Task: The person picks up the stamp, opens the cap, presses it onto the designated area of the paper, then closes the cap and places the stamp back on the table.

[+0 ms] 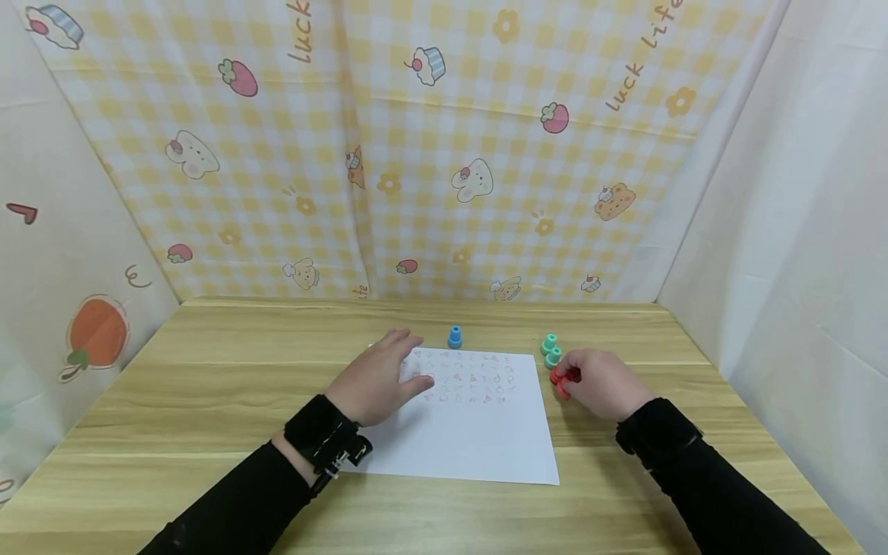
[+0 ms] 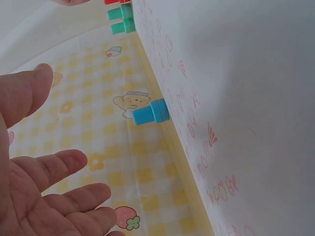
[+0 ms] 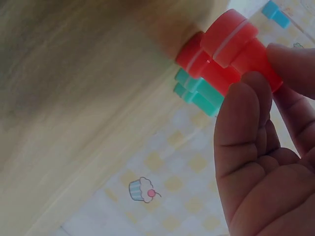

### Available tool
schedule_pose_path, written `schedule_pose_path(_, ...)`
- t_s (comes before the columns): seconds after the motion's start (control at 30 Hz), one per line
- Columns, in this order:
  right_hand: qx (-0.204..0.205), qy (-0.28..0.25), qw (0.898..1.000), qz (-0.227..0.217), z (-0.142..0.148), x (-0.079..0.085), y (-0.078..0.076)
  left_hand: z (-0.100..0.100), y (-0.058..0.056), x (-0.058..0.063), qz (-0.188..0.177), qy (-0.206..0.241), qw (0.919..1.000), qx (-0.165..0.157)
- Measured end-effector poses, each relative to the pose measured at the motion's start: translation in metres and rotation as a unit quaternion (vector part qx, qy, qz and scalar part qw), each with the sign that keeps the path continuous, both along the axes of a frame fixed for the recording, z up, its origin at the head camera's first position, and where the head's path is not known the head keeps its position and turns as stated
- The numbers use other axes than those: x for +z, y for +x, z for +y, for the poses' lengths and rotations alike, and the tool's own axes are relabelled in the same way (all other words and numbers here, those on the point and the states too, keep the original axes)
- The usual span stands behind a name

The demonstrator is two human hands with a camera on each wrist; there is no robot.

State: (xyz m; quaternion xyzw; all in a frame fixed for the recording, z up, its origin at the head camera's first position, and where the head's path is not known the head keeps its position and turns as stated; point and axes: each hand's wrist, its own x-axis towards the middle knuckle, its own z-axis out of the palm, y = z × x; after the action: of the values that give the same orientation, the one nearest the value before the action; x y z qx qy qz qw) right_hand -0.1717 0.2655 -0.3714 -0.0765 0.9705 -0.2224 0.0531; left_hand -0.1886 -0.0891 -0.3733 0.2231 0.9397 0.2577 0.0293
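My right hand (image 1: pixel 607 384) pinches a red toy stamp (image 3: pixel 230 38) between thumb and fingertips, its wide end tilted away from the palm. A second red stamp (image 3: pixel 194 55) stands right behind it in the right wrist view. Past these, two green stamps (image 1: pixel 550 344) stand side by side near the paper's right edge. My left hand (image 1: pixel 375 383) is held over the left part of the white paper (image 1: pixel 465 447), fingers spread and nothing in them. Rows of small red prints (image 1: pixel 479 378) cover the paper's upper part.
A blue stamp (image 1: pixel 454 338) stands upright just behind the paper's far edge. The wooden table (image 1: pixel 208 401) ends at a yellow checked cloth (image 1: pixel 430 193) at the back. White cloth (image 1: pixel 784 254) hangs along the sides.
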Motion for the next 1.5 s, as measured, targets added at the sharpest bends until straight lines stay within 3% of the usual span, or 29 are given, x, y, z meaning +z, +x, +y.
schedule_pose_path(0.43,-0.003,0.025,1.0,-0.003,-0.004,-0.001,-0.001,-0.001,-0.001,0.001,0.0,0.002,1.0,0.002)
schedule_pose_path(1.13,0.0,0.007,1.0,-0.016,-0.002,-0.003,-0.001,-0.002,0.001,0.003,-0.002,0.001,1.0,0.004)
schedule_pose_path(1.33,-0.023,0.0,1.0,-0.011,0.0,0.004,0.0,-0.002,0.001,0.003,-0.006,0.004,0.9999,0.007)
schedule_pose_path(1.5,-0.027,0.006,0.999,0.024,-0.007,0.017,-0.001,-0.003,0.0,0.004,-0.009,0.001,0.9999,0.011)
